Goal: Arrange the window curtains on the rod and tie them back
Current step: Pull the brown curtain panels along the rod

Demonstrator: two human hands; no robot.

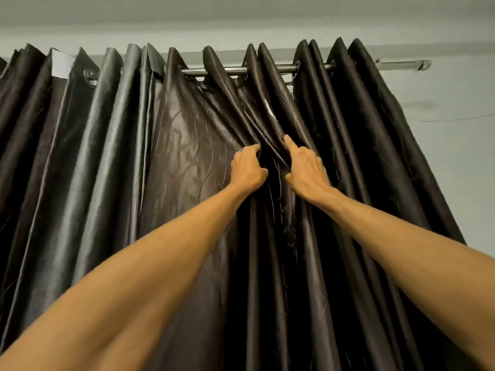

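Observation:
Dark brown satin curtains (112, 162) hang in deep pleats from a metal rod (267, 68) by eyelet rings. Both my arms reach up to the middle of the fabric. My left hand (247, 167) has its fingers curled into a fold of the curtain. Right beside it, my right hand (305, 167) grips the neighbouring fold with its index finger pointing up along the pleat. A dark gap of fabric lies between the two hands. A sliver of light shows through higher up, between the pleats.
The rod's right end (423, 65) sticks out bare past the last pleat against a pale wall (455, 156). A thin wire (455, 119) runs across the wall at the right. The ceiling is close above the curtain tops.

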